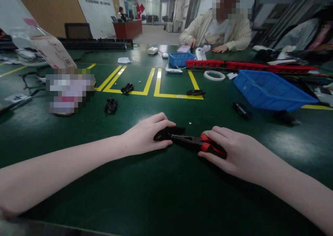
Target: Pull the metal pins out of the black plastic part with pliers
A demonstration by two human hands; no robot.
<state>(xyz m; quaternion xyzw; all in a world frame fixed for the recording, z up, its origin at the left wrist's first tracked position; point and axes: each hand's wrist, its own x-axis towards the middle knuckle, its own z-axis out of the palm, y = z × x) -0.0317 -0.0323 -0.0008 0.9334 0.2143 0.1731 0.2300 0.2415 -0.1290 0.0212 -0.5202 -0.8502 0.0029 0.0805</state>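
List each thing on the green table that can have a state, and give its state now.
left hand: closed over a black part, pressing it on the table
black part: held, lying flat
right hand: gripping the pliers' handles
pliers: lying low, red and black handles, tip at the black part
large blue bin: tilted, contents hidden
small blue bin: upright
white ring: lying flat

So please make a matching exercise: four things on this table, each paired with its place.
Things:
1. pliers
2. large blue bin
3. white ring
4. small black part

Places:
a. under the left hand
b. far, beside the red rail
c. handles in the right hand
d. right side of the green table, tilted

Pairs: 1-c, 2-d, 3-b, 4-a
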